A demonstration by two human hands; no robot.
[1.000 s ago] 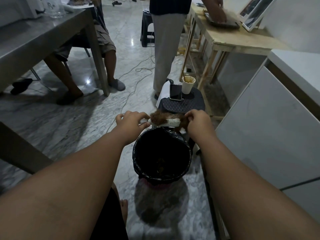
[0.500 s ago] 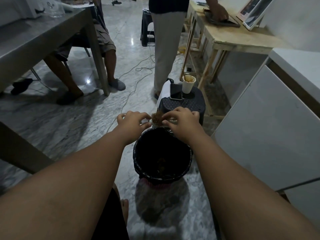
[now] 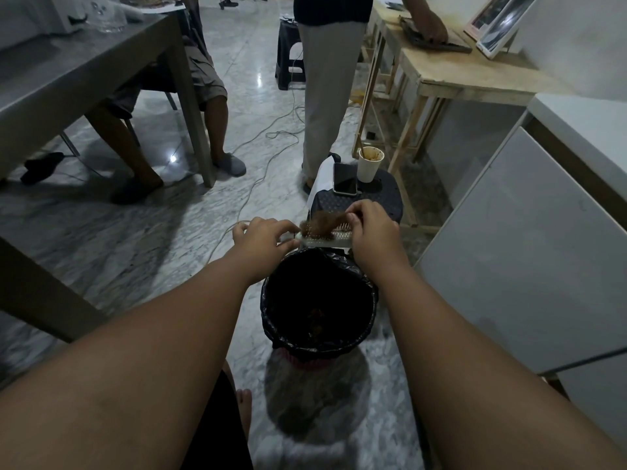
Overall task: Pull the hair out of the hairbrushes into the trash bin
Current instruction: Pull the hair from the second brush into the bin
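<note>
A white hairbrush (image 3: pixel 325 239) lies level over the far rim of the trash bin (image 3: pixel 271 320), bristles up. My left hand (image 3: pixel 263 237) grips its handle at the left end. A clump of brown hair (image 3: pixel 322 223) sits on the bristles, and my right hand (image 3: pixel 371 232) pinches the clump's right end with thumb and fingers, lifting it off the bristles. The bin is lined with a black bag and holds some brown hair at the bottom.
A dark stool (image 3: pixel 390 198) just behind the bin carries a phone (image 3: pixel 344 178) and a paper cup (image 3: pixel 370 164). A white cabinet (image 3: pixel 509 266) stands on the right. One person stands at a wooden table (image 3: pixel 458 83); another sits at the grey table (image 3: pixel 84 72) on the left. Cables run across the floor.
My right hand went from the brush's right end to its middle, then drew back right with the hair pinched. The clump now stands up from the bristles. My left hand stayed put.
</note>
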